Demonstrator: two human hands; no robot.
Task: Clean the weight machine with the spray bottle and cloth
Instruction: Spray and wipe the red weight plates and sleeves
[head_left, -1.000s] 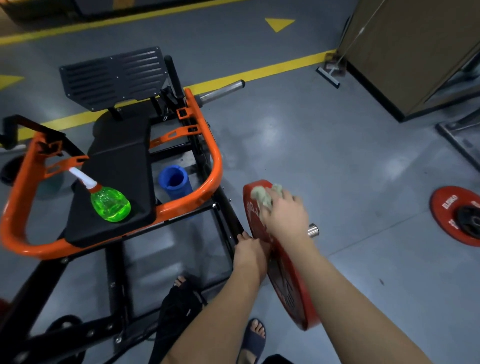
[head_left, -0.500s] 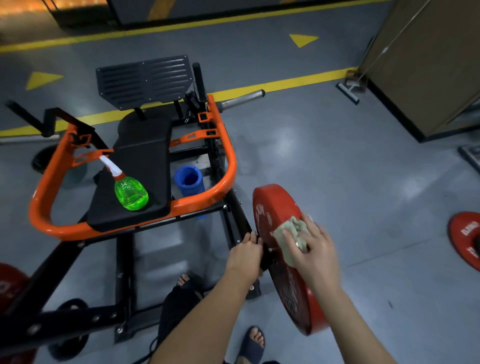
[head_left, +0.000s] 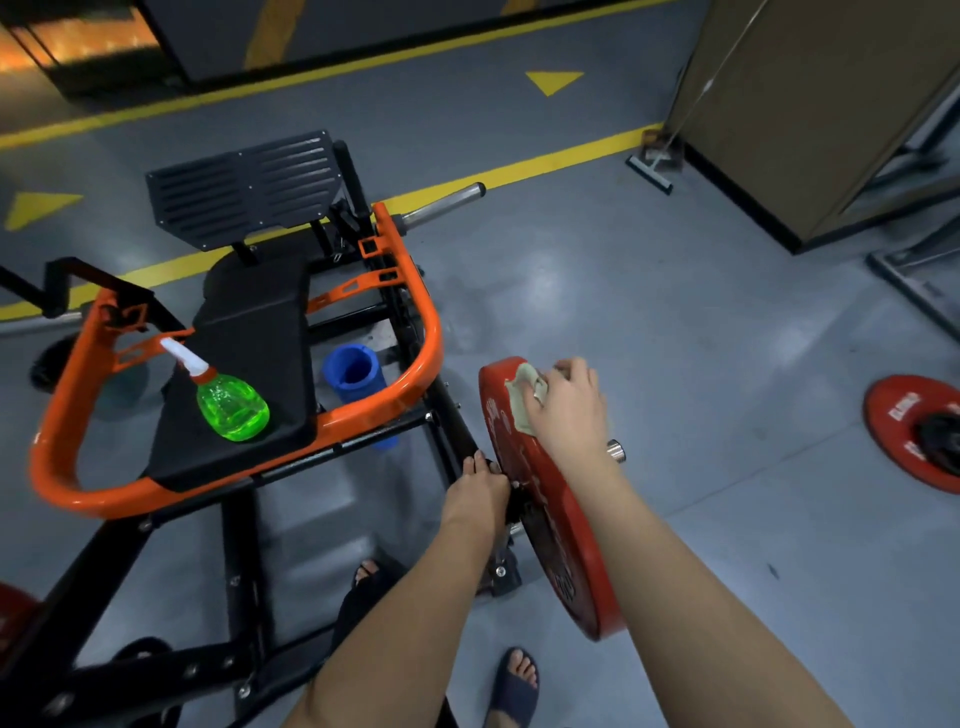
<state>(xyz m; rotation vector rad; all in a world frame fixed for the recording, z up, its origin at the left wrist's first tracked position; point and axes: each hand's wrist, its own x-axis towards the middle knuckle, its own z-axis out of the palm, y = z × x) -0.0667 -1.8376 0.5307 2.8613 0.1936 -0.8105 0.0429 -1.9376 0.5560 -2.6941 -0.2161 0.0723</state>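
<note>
The weight machine (head_left: 62, 457) has an orange tube frame and a black padded seat. A green spray bottle (head_left: 231, 408) with a white nozzle lies on that seat. A red weight plate (head_left: 561, 525) stands on edge on the machine's right sleeve. My right hand (head_left: 569, 408) holds a pale green cloth (head_left: 522, 397) against the plate's upper face. My left hand (head_left: 480, 491) grips the black frame bar just left of the plate. The plate's far side is hidden.
A blue cup-shaped part (head_left: 353, 374) sits inside the frame. Another red plate (head_left: 914, 431) lies flat on the grey floor at right. A brown cabinet (head_left: 810, 104) stands at the back right, with a squeegee (head_left: 652, 166) by it. My sandalled feet (head_left: 514, 686) are below.
My right hand has moved the cloth from the plate's middle, near the sleeve, back up to its top edge. My left hand has kept its grip on the frame.
</note>
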